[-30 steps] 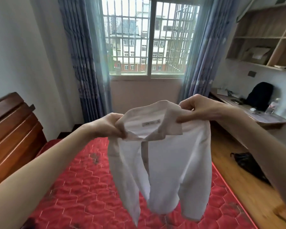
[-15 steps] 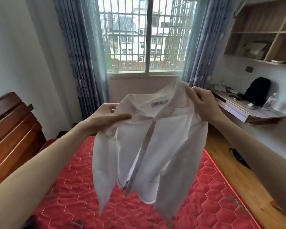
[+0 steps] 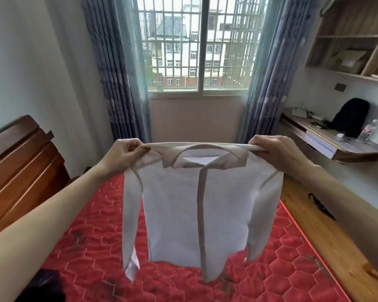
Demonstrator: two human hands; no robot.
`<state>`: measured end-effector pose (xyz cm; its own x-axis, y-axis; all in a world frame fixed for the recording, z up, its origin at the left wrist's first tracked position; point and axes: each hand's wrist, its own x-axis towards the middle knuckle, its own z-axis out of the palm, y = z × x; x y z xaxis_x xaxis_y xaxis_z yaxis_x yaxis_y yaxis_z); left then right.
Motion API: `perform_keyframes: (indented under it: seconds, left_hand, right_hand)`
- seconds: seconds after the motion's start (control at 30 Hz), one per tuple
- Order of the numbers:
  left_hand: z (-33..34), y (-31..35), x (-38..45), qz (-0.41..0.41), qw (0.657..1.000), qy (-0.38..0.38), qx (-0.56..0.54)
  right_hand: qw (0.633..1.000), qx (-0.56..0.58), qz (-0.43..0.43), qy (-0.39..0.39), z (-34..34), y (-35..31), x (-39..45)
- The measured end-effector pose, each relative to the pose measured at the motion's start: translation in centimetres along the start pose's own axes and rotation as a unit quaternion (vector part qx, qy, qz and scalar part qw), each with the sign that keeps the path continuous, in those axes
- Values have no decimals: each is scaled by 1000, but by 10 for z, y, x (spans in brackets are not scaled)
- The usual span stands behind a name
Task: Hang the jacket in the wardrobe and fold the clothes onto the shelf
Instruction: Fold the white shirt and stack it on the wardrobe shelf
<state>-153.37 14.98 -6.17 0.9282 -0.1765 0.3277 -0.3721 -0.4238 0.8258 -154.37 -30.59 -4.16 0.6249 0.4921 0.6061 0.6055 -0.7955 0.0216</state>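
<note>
head view: white shirt (image 3: pixel 203 205) stretched flat in the air over the red mattress (image 3: pixel 292 269).
left hand (image 3: pixel 123 154) and right hand (image 3: pixel 271 152) each pinch a shoulder; fold step starting, next likely lay it flat.

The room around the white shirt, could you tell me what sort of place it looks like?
Most likely a bedroom: a bed with a red quilted mattress and wooden headboard, a curtained window, and a wall desk.

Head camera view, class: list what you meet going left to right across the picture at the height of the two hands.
Wooden headboard → left hand → white shirt → right hand → desk
</note>
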Motion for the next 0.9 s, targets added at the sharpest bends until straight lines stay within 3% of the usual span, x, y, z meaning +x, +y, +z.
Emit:
perform_keyframes:
  seconds: [0.1,0.17,0.27,0.37,0.47,0.53,0.63,0.73,0.9]
  left_hand:
    - [7,-9,-25,1,999,41,4]
    - [6,-15,-43,-6,999,32,16]
    - [2,-17,-64,-43,998,-39,23]
    - [-2,-8,-79,-150,972,-176,49]
    - [-11,3,-83,-272,903,-323,79]
    - [-18,9,-83,-322,850,-413,60]
    - [-25,1,-80,-333,825,-456,-1]
    - [-21,-23,-79,-341,831,-440,8]
    - [22,-121,-85,-331,902,-273,42]
  right_hand:
    - [1000,8,30,0,11,-15,-28]
    - [995,59,58,-53,15,-24,-49]
    - [967,127,130,-180,18,-42,-66]
    - [896,226,180,-338,10,-56,-74]
    - [813,317,219,-437,-12,-65,-76]
    - [734,394,230,-503,-24,-65,-75]
    - [655,471,268,-527,-19,-53,-75]
    - [642,470,312,-518,14,-44,-75]
    - [722,409,355,-430,119,-44,-91]
